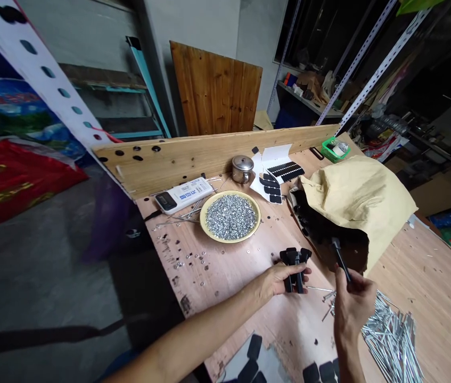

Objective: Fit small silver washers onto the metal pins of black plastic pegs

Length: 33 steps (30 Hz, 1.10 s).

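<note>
My left hand (283, 277) is closed around several black plastic parts (296, 260) with flat, rounded heads and straight stems, just above the wooden tabletop. In my right hand (353, 300) is one more black part (341, 259), a slim stem with a greyish tip, pinched between thumb and fingers. It points up toward the open mouth of a large tan paper sack (357, 197), which lies on its side. Dark pieces show inside the sack, though the shade hides most of them. Long metal rods (393, 340) lie in a heap beside my right wrist.
A yellow bowl (202, 217) of small metal nuts stands left of centre. Behind it are a white box (187, 194), a lidded metal pot (243, 168) and sheets of black pads (285, 171). A green basket (335, 150) sits far right, by the wooden back board (209, 151). More black pads (247, 369) lie in front.
</note>
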Each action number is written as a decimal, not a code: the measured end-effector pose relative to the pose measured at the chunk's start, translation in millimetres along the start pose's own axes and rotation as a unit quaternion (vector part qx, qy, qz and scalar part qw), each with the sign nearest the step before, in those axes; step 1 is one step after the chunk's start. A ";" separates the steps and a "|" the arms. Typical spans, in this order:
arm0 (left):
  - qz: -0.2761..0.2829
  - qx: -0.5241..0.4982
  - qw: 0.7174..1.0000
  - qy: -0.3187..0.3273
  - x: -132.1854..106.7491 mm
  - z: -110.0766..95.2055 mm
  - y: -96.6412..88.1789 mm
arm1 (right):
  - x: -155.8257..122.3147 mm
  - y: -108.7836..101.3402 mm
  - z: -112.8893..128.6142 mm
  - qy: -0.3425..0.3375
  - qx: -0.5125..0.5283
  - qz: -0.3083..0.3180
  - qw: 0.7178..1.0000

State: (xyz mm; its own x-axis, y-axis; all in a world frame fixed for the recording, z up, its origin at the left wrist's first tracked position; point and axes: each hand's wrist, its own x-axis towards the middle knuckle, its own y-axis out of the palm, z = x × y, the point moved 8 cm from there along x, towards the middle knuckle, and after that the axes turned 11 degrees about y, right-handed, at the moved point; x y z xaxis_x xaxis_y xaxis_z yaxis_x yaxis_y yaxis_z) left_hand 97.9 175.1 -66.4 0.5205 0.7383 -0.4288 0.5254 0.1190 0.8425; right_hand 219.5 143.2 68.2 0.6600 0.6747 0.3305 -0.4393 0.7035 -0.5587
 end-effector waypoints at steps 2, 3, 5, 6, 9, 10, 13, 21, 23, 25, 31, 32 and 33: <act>0.010 -0.007 1.000 0.017 -2.6 2.6 5.6 | -23.6 10.3 -5.4 0.042 0.091 0.031 0.995; 0.020 -0.010 0.999 0.030 -3.8 3.2 8.8 | -35.8 18.1 -5.3 0.034 0.110 0.051 0.992; 0.037 -0.001 0.997 0.062 -5.4 2.9 12.9 | -57.0 30.2 -2.7 -0.023 0.093 0.076 0.992; 0.040 0.012 0.996 0.076 -5.5 2.4 13.3 | -64.7 33.8 -1.6 -0.061 0.069 0.085 0.992; 0.025 0.050 0.993 0.101 -3.2 0.7 8.5 | -71.6 32.7 -5.2 -0.165 -0.002 0.122 0.979; 0.017 0.055 0.993 0.108 -2.2 -0.2 6.6 | -68.1 28.6 -8.8 -0.193 -0.035 0.127 0.972; 0.004 0.087 0.985 0.151 -2.1 -6.9 4.6 | -50.2 20.8 -21.7 -0.277 -0.223 0.112 0.928; 0.098 0.273 0.915 0.280 -14.9 -17.9 23.7 | -21.7 37.8 -34.9 -0.322 -0.382 0.132 0.856; 0.114 0.298 0.897 0.307 -16.1 -20.0 25.9 | -14.4 21.1 -27.9 -0.295 -0.361 0.100 0.879; 0.120 0.341 0.864 0.351 -19.4 -25.4 28.8 | -9.8 -5.2 -14.7 -0.271 -0.285 0.072 0.917; 0.169 0.488 0.738 0.434 -36.5 -32.7 49.0 | -20.3 -52.9 29.3 -0.315 -0.194 0.045 0.928; 0.178 0.493 0.731 0.437 -38.8 -32.9 51.6 | -22.0 -53.3 31.1 -0.323 -0.214 0.048 0.921; 0.185 0.494 0.727 0.439 -40.8 -33.1 53.8 | -23.8 -52.7 31.7 -0.334 -0.231 0.056 0.912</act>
State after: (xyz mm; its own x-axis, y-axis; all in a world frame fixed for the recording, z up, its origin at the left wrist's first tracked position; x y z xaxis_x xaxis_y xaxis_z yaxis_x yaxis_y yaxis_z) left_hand 82.7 173.4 7.2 0.3469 0.7891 0.5069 0.9115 -0.4110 0.0160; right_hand 207.6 97.2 113.9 0.0412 0.8303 0.5558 -0.0757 0.5573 -0.8269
